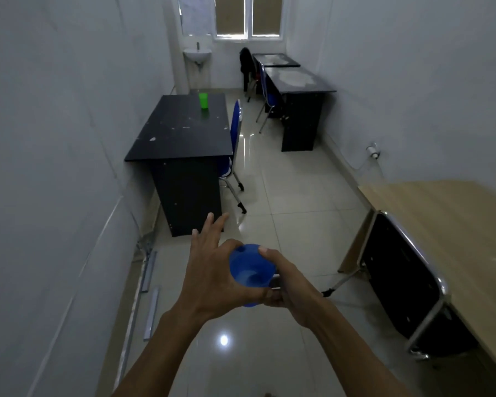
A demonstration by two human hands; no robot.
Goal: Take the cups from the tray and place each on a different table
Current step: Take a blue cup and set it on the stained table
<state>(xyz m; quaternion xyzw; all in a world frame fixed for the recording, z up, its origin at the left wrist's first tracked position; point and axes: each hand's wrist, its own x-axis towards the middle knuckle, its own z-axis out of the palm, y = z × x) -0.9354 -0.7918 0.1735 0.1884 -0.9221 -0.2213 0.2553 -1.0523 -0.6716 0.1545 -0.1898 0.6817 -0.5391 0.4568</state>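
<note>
A blue cup (248,267) is held at chest height over the floor, tilted with one end facing me. My right hand (287,285) is shut on it, thumb on its top edge and fingers underneath; a small grey object shows between those fingers, and I cannot tell what it is. My left hand (209,267) lies against the cup's left side, thumb under it and fingers stretched forward and apart. A green cup (203,100) stands upright on the far part of the black table (181,133) by the left wall. No tray is in view.
A blue chair (235,138) stands at the black table's right side. Two more dark tables (298,81) with chairs line the right wall further back. A light wooden table (441,219) with a black chair (407,282) is close on my right. A sink (197,54) hangs at the far wall. Tiled floor runs down the middle.
</note>
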